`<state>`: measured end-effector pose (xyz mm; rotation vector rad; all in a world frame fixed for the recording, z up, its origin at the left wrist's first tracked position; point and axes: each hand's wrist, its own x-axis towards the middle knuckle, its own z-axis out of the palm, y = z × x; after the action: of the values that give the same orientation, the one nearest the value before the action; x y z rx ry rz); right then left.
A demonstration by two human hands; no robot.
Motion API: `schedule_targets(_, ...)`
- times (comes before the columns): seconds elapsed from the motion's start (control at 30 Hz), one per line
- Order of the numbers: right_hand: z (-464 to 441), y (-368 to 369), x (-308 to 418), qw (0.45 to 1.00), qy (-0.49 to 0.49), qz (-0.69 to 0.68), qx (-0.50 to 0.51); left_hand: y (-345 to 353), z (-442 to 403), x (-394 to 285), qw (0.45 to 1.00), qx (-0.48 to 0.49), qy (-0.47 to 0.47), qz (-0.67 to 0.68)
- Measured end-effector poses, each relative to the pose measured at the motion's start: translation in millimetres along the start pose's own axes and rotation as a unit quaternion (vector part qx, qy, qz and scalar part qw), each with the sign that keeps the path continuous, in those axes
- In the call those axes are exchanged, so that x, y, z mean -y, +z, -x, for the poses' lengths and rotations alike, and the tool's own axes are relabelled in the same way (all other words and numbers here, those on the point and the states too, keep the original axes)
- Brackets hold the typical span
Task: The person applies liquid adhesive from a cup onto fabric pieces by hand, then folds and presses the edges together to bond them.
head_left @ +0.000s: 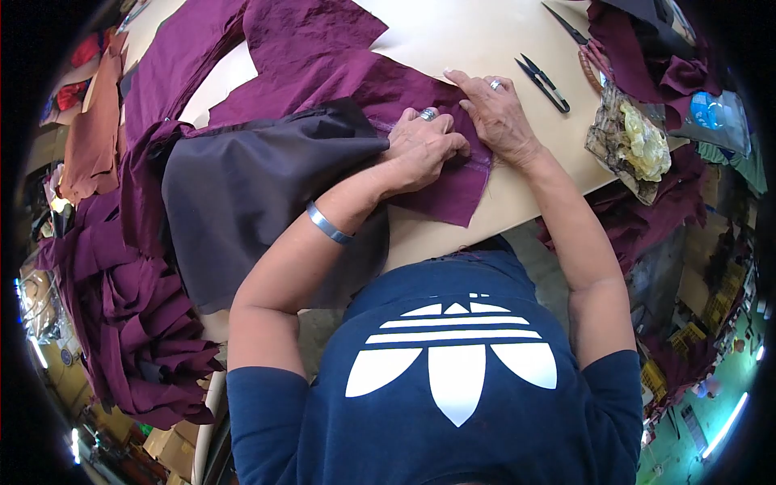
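the dark cloth [250, 194] overlaps your maroon cloth [323, 77] and droops past the near edge of the table [477, 36], so its weight could drag the maroon layer askew or pucker it, should your left hand [422, 147] press too lightly. the maroon cloth lies directly under that left hand, whose fingers curl down onto it, though i cannot tell whether they pinch a fold. your right hand [497, 120] rests at the cloth's right edge, loosely open, thumb and index apart, gripping nothing visible.
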<state>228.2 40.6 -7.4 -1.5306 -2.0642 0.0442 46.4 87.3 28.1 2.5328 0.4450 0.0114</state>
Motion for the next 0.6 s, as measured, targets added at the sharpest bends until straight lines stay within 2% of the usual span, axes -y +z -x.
schedule_targets(0.03,0,0,-1,1.0,0.001,0.002,0.008,-2,0,0,1.0,0.02,0.003,0.0)
schedule_targets(0.17,1,2,-2,1.0,-0.007,0.026,0.009,17,-2,-6,0.997,-0.068,0.037,-0.008)
schedule_targets(0.37,1,1,-1,0.999,-0.009,0.035,0.011,12,-4,-12,0.999,-0.025,-0.021,0.012)
schedule_targets(0.6,0,1,0,0.999,-0.018,0.033,-0.003,9,-5,-13,0.998,0.002,0.035,-0.057)
